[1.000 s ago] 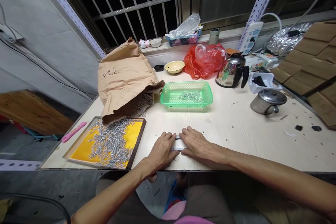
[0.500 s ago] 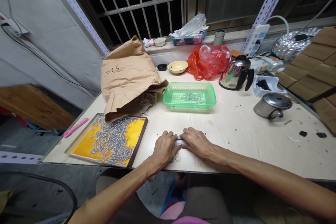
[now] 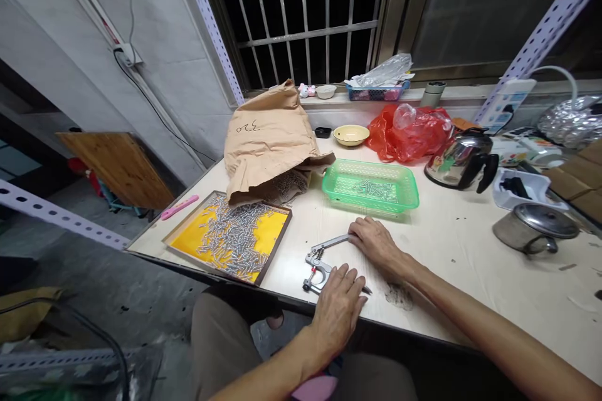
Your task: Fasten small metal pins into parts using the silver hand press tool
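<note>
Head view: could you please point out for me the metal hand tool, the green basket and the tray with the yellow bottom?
Hand tool point(image 3: 332, 242): head view, on its upper handle.
Green basket point(image 3: 370, 203): head view, on its near wall.
Tray point(image 3: 267, 232): head view, on a bare yellow part.

Fingers and forearms are bare, the trousers plain grey-brown, with a pink patch at the lap.

The bare left hand lies back upward, near, its fingers slightly bent and pointing far; its bare forearm slants in from the near left. Farther and to the right, the bare right hand, back upward, points far left, its long bare forearm reaching from the near right.
</note>
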Demonstrator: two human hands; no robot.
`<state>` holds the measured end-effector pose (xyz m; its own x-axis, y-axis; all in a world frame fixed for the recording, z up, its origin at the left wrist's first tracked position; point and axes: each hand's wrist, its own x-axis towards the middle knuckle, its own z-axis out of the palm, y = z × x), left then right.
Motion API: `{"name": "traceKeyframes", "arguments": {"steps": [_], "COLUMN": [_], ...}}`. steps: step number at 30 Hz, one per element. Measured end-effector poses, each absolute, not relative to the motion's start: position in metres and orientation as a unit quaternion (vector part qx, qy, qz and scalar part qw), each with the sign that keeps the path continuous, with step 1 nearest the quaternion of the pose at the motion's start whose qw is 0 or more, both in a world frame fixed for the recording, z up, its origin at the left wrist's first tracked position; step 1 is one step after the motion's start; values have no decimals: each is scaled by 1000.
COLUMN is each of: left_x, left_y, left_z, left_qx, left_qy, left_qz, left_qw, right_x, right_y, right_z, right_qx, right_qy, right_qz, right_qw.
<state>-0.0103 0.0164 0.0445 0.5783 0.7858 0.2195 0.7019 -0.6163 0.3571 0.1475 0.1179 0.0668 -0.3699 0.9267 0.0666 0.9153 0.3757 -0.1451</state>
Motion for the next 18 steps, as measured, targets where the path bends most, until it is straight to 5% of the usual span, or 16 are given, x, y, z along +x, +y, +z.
{"name": "traceKeyframes", "arguments": {"steps": [11, 18], "left_x": [-16, -20], "left_y": [15, 17], "left_z": [-9, -3], "left_qx": [873, 875], "left_qy": [434, 394], "left_qz": [182, 265], "left_qw": [128, 93], "right_x": [44, 41], "right_y": [91, 102], "right_z": [74, 91], "right_qx": [-298, -327], "right_qy": [-952, -935], "right_qz": [61, 64], "right_qw": [23, 125]}}
